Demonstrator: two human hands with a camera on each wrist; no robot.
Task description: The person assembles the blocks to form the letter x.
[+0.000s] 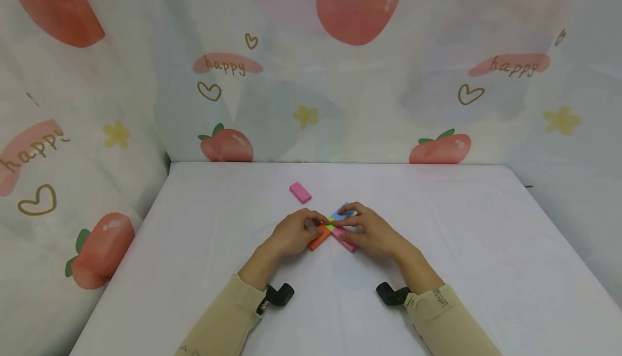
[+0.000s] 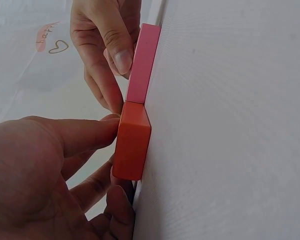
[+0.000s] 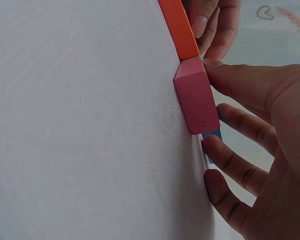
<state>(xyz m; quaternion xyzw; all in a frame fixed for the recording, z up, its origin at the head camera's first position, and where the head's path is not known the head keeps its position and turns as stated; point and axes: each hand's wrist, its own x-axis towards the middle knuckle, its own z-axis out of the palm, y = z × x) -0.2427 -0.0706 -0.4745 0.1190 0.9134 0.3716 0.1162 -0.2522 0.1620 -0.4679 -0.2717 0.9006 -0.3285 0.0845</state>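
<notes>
Several flat blocks lie joined in a cross at the middle of the white table (image 1: 437,269). The orange block (image 1: 318,239) and a pink block (image 1: 347,243) form the near arms, a blue block (image 1: 342,212) a far arm, and a yellow-green block (image 1: 330,223) shows at the centre. My left hand (image 1: 315,226) pinches the orange block (image 2: 132,147) between thumb and fingers. My right hand (image 1: 347,225) holds the pink block (image 3: 196,102), thumb on its near side, fingers curled past it by the blue block (image 3: 212,142). The fourth arm is hidden under the left hand.
A second, loose pink block (image 1: 300,192) lies alone on the table behind the hands. A fruit-printed curtain (image 1: 311,75) closes off the back and both sides. Bare white tabletop spreads to the left and right of the hands.
</notes>
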